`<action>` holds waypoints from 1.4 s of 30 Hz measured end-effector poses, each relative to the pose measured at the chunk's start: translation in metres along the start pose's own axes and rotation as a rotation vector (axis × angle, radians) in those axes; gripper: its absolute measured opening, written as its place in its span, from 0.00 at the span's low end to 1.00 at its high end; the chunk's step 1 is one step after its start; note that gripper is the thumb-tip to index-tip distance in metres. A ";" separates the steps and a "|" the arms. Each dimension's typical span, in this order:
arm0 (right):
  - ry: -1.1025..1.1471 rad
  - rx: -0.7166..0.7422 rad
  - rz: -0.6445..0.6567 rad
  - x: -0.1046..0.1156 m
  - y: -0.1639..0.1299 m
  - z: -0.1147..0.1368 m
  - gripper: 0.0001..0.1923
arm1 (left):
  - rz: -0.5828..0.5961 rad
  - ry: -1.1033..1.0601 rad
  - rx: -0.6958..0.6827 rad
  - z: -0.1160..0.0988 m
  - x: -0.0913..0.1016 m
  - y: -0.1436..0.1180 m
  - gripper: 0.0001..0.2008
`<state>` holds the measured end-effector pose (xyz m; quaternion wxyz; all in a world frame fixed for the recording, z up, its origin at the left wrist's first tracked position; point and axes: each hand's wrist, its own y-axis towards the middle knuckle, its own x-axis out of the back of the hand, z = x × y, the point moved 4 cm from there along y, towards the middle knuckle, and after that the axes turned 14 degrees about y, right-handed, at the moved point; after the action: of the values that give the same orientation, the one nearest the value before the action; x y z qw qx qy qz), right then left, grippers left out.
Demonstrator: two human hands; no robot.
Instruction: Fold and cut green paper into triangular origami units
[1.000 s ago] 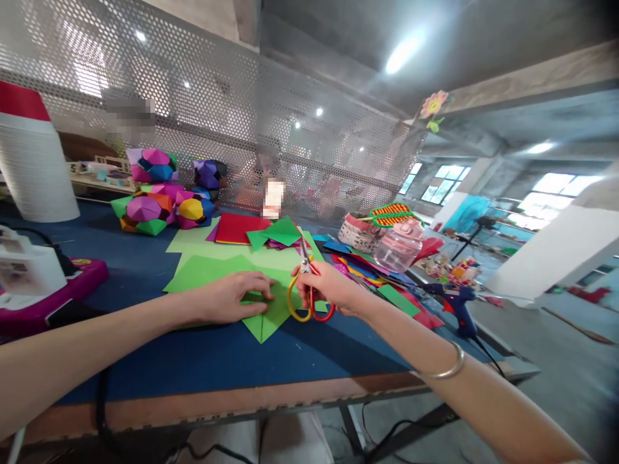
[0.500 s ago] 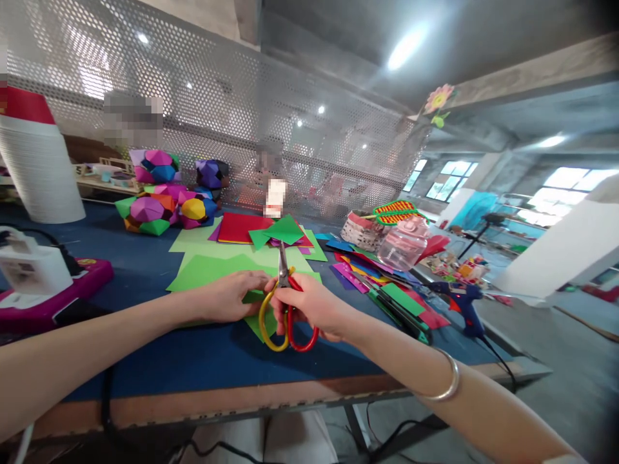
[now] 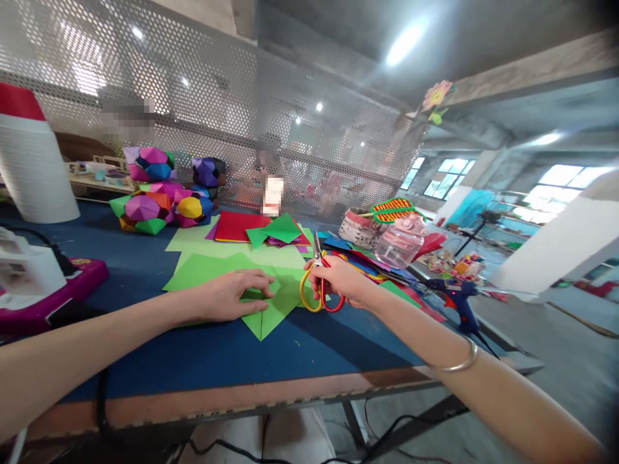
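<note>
My right hand [image 3: 338, 278] grips a pair of scissors [image 3: 318, 258] with one yellow and one red handle loop. The blades point away from me and look closed. Light green paper [image 3: 285, 299] with a crease lies on the blue table, one corner pointing toward me. Over its left part rests my left hand [image 3: 236, 293], thumb and fingers apart, holding nothing. Behind the hands are paler green sheets [image 3: 193, 241], a red stack of paper [image 3: 236, 228] and darker green pieces [image 3: 283, 228].
Folded-paper balls [image 3: 145, 209] sit at the back left, near stacked paper cups [image 3: 39, 161] and a purple power strip [image 3: 87, 277]. Rightward are a pink clear bottle [image 3: 399, 245], a basket [image 3: 360, 229] and a blue glue gun [image 3: 457, 296]. A perforated screen [image 3: 213, 96] stands behind.
My right hand has carried the scissors right and away from the green paper beside my left hand. The left hand stays on the paper, its fingers now more spread.
</note>
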<state>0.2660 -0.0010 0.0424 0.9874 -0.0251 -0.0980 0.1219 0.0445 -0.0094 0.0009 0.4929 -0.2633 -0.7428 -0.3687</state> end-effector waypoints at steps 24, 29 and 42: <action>-1.037 0.206 -0.498 0.129 -0.094 -0.030 0.12 | 0.023 -0.013 -0.009 -0.010 0.009 -0.007 0.12; -1.047 0.137 -0.436 0.140 -0.093 -0.056 0.19 | -0.075 0.070 0.023 -0.006 0.003 -0.003 0.15; -0.765 0.384 -0.430 0.085 -0.156 -0.039 0.24 | -0.055 -0.065 0.246 -0.007 0.005 -0.006 0.34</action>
<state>0.3917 -0.1323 0.0314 0.8701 0.2252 -0.4330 -0.0688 0.0422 -0.0183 0.0056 0.4870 -0.1922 -0.8049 -0.2793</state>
